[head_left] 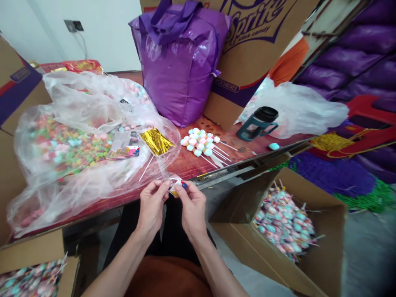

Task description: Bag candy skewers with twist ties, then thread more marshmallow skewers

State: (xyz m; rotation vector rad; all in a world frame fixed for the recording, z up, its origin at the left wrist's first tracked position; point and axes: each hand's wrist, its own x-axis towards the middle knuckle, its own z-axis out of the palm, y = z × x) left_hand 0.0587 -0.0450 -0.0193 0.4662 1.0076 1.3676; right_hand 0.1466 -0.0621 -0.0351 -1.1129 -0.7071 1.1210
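At a red table (185, 166) before us, marshmallow sticks (199, 143) lie beyond and to the right of a person's right hand (193, 202), stems slanting toward the edge; that hand and the left hand (153, 204), equally close, pinch a small printed wrapper (177, 187) between them.

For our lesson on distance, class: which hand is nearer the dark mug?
Right: the right hand is below and left of the mug in the picture; the left hand lies farther left.

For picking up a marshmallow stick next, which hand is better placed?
Probably the right hand: it is nearer the marshmallow sticks, though it and the left hand both hold the small packet.
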